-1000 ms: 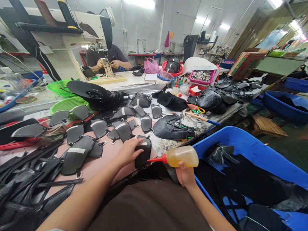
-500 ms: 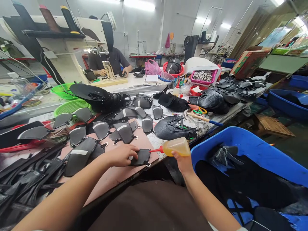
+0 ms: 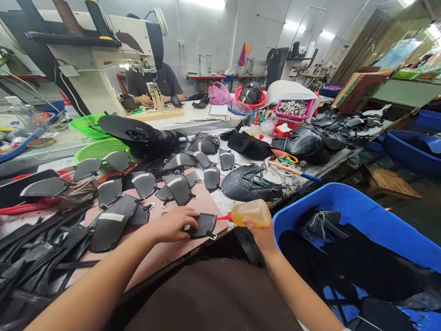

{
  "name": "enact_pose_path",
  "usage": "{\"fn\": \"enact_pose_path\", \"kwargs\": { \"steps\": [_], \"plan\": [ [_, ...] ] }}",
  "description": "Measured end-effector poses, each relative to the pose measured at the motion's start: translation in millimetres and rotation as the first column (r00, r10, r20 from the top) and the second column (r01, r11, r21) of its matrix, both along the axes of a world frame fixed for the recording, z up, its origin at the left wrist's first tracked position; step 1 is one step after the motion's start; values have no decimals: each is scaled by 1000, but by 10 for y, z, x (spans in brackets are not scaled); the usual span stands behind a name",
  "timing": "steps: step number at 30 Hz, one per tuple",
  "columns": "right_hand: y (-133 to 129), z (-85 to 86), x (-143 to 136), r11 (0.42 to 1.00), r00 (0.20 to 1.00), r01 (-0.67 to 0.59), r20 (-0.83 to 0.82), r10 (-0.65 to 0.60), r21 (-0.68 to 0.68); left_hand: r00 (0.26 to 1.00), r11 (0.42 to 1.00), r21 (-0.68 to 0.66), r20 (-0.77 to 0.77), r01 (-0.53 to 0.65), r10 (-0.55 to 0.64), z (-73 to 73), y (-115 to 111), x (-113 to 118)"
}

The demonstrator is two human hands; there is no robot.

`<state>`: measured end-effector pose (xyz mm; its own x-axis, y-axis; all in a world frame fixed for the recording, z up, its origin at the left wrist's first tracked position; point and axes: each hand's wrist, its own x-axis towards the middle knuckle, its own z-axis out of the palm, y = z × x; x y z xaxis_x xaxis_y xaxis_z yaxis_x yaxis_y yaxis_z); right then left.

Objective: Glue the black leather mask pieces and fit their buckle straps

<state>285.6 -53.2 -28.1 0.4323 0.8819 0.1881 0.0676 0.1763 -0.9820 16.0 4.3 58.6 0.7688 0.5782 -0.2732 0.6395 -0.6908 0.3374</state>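
My right hand is wrapped round a squeeze bottle of yellowish liquid, tipped on its side. Its thin red nozzle points left and meets the right edge of a dark grey padded piece. That piece lies at the front edge of the pink board and carries a small metal buckle at its near corner. My left hand holds the piece down from the left, fingertips on its top and covering part of it. Further grey padded pieces with white strips and buckles lie beyond my left hand.
Black straps are heaped at left. A black leather piece, scissors and a blue-ended stick lie beyond the bottle. To the right stands a blue tub with black material. Across the table, a person sits at a sewing machine.
The view has shifted slightly. The bottle sits slightly lower, its nozzle still at the padded piece's edge. My left hand stays on the piece. Across the table, the other person's hands have moved.
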Motion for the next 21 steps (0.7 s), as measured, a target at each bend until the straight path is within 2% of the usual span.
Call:
{"fn": "enact_pose_path", "kwargs": {
  "steps": [3,10,16,21],
  "plan": [
    [9,13,-10,1000,1000,29,-1,-29,3,1000,1000,-3,0,-3,3,7,-9,2],
    [-95,3,-51,1000,1000,-9,-8,9,-12,1000,1000,29,19,-3,2,-39,-41,-22],
    [-251,104,-140,994,993,-107,-50,105,-38,1000,999,45,14,16,-16,-55,-35,-18],
    [-301,147,-181,995,992,-95,-80,93,-24,999,999,30,12,30,-30,-37,-32,-10]
  ]
}}
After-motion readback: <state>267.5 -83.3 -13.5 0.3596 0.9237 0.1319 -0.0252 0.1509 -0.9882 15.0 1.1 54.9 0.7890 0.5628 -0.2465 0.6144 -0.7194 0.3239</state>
